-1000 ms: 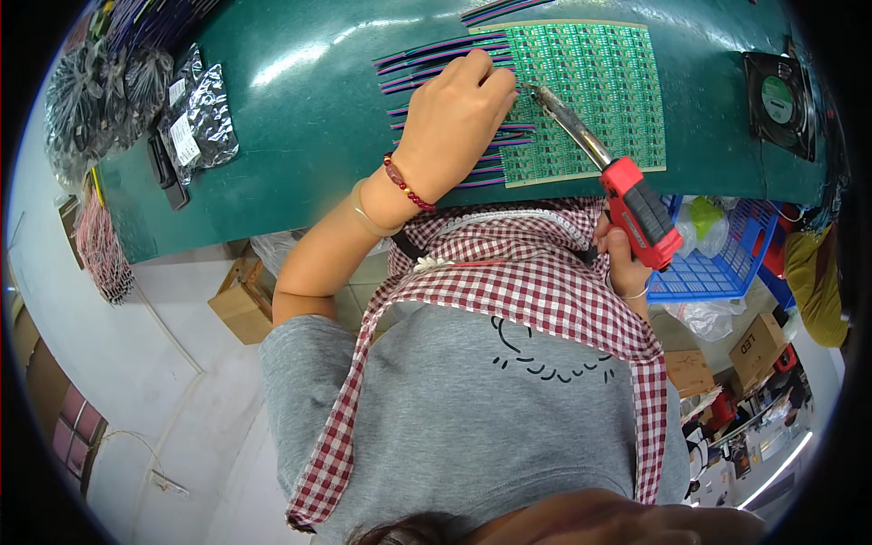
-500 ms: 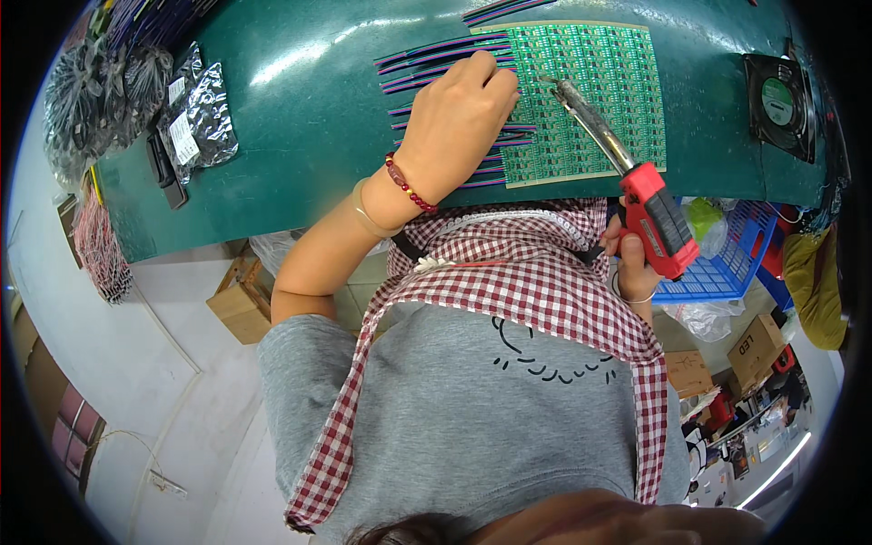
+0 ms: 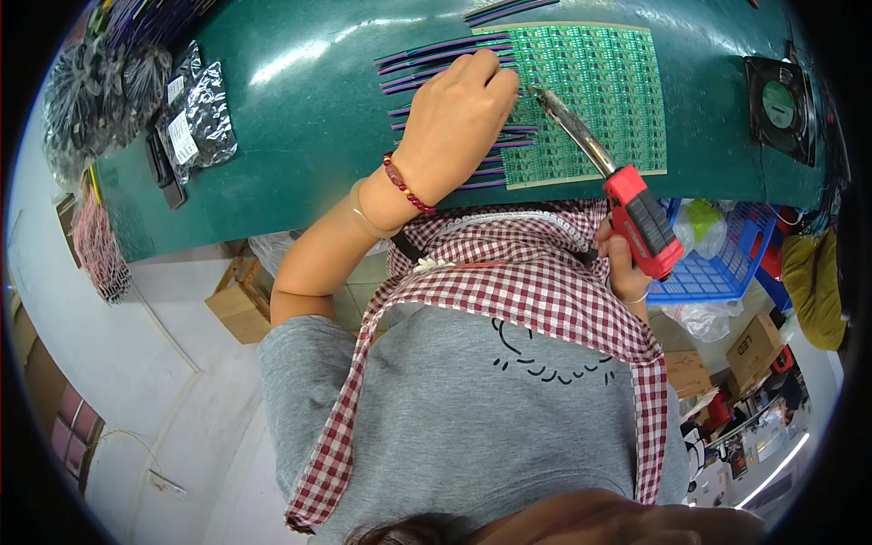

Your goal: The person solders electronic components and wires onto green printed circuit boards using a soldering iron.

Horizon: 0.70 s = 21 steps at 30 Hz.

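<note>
My left hand (image 3: pixel 461 113) is closed over the left edge of a green circuit board panel (image 3: pixel 590 109). Its fingertips are hidden beneath it, so what they pinch cannot be made out. Striped wires (image 3: pixel 413 80), black, purple and pink, pass under and around this hand in several rows, some ends reaching the panel. Low at the right, my right hand (image 3: pixel 625 271) grips a red and black soldering iron (image 3: pixel 643 222), shaped like a gun. The iron's metal barrel slants up and left over the panel, its tip close to my left fingers.
More wires (image 3: pixel 509 11) lie behind the panel. A black fan (image 3: pixel 779 109) stands on the green table (image 3: pixel 300 127) at right; bagged parts (image 3: pixel 195 118) lie at left. Beyond the near edge are a blue basket (image 3: pixel 708 277) and cardboard boxes (image 3: pixel 241 300).
The soldering iron has shifted a little left, bringing its tip nearer my left fingers. My right hand moved with it. My left hand has barely moved.
</note>
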Available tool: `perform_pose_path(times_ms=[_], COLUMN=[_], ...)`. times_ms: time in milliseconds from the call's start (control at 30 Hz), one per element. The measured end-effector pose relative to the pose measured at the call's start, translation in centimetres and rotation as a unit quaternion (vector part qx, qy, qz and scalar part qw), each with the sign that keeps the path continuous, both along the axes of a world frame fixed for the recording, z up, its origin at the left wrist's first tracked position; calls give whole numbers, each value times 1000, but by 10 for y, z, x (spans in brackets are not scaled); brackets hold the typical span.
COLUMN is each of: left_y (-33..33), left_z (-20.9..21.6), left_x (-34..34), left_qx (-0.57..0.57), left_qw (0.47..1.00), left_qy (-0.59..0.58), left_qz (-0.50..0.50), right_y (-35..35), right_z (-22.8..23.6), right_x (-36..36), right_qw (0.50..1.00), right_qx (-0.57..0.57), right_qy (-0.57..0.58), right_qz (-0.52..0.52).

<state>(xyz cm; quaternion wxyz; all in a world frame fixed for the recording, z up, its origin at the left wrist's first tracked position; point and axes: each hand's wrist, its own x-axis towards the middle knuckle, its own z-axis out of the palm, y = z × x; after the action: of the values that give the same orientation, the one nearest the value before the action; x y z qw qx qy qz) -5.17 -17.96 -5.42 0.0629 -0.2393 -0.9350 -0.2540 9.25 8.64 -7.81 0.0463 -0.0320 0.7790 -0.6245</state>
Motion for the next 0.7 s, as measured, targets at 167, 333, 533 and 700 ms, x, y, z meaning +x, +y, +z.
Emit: perform_pose_path(times_ms=[167, 333, 533, 700], left_y=[0, 0, 0, 0], left_z=[1, 1, 1, 3], left_x=[0, 0, 0, 0], left_qx=[3, 12, 5, 7], left_qw=[1000, 1000, 1000, 1000], left_qy=[-4, -2, -1, -5], left_qz=[5, 2, 2, 1], right_y=[1, 1, -2, 4], right_z=[-1, -3, 8, -2], right_x=[2, 6, 5, 9], right_qw=[1000, 999, 996, 999], right_qx=[17, 12, -31, 29], right_qy=[-17, -35, -54, -23], right_qz=[-3, -33, -61, -29])
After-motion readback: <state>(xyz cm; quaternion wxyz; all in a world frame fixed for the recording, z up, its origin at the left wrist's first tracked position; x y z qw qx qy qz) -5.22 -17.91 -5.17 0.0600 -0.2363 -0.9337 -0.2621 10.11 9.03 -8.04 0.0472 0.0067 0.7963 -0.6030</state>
